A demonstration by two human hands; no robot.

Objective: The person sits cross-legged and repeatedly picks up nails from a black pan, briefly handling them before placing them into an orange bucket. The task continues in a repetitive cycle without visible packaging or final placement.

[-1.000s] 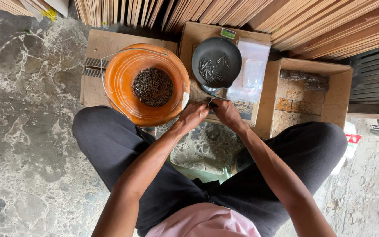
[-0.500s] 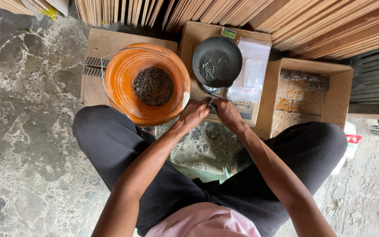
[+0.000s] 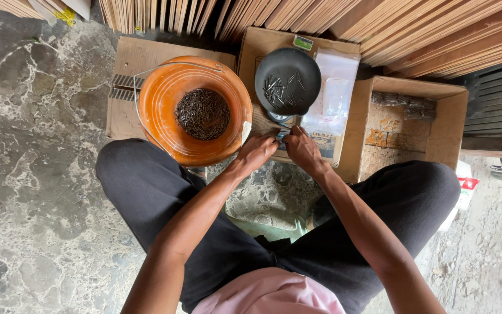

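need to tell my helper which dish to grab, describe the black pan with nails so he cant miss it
Start at the big round orange plastic bucket heaped with dark nails. Just to its right, on a brown cardboard box below the stacked wooden boards, sits the round black metal pan. Unlike the bucket, it is smaller, black, and holds only a thin scatter of nails.

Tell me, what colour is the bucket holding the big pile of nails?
Orange; the bucket shows best in the head view.

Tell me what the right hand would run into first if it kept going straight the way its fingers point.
Probably the black pan holding loose nails. The right hand points up the picture from the cardboard box, and the pan's base sits just beyond its fingertips, though depth is unclear.
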